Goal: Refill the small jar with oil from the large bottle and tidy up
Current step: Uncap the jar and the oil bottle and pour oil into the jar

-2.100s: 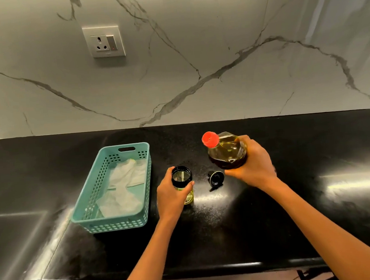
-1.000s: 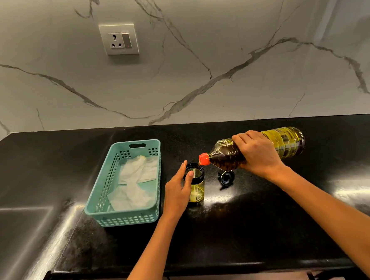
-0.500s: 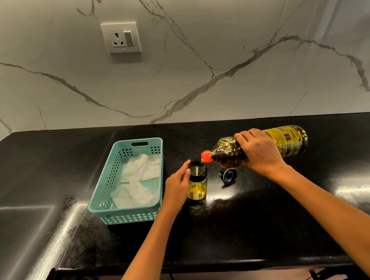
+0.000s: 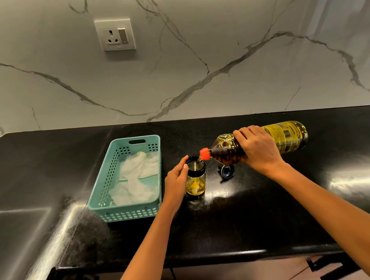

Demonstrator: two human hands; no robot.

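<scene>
Marble wall (image 4: pixel 217 51): grey-veined, rising behind the small jar (image 4: pixel 195 182) along the far edge of the table (image 4: pixel 271 221).

Table: black and glossy. The jar stands upright on it, near the middle.

Basket (image 4: pixel 128 213): teal, perforated plastic, on the table just left of the jar, with the left hand between the two. A crumpled white cloth (image 4: pixel 134 179) lies inside it.

Large bottle (image 4: pixel 287 135): held clear of the table to the right of the jar and tipped almost level. Its base points away from the jar and its neck points toward it. Its red spout (image 4: pixel 205 154) sits at the right edge of the jar's mouth, and a thin amber stream shows there.

Right hand (image 4: pixel 258 148): wrapped over the top of the bottle's shoulder, fingers curled round it, carrying its weight.

Left hand (image 4: pixel 175 181): cupped against the jar's left side, thumb up at the black collar, holding the jar steady.

Wall socket (image 4: pixel 115 34): white, set high on the wall, above and left of the jar.

Small jar: clear glass with a dark collar, open, with yellow oil in its lower part.

Jar lid (image 4: pixel 226 170): black, on the table just right of the jar, beneath the bottle's neck.
</scene>
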